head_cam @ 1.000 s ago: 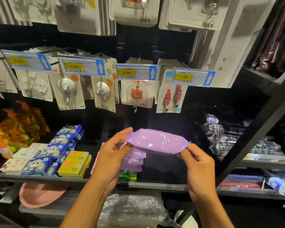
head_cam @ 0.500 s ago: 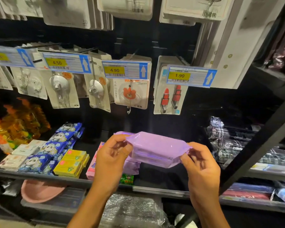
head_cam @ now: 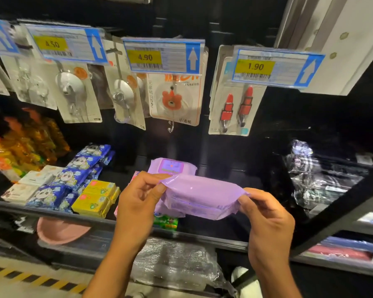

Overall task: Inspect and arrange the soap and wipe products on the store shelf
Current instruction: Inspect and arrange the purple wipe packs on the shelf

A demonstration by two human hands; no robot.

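Wipe pack (head_cam: pixel 199 195) before stocked shelf (head_cam: pixel 52 212)

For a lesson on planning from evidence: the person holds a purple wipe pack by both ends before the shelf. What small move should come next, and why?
Probably set the purple wipe pack onto the purple stack just behind it. The left hand and right hand pinch its end seams, it hangs above the shelf, and matching packs lie there.
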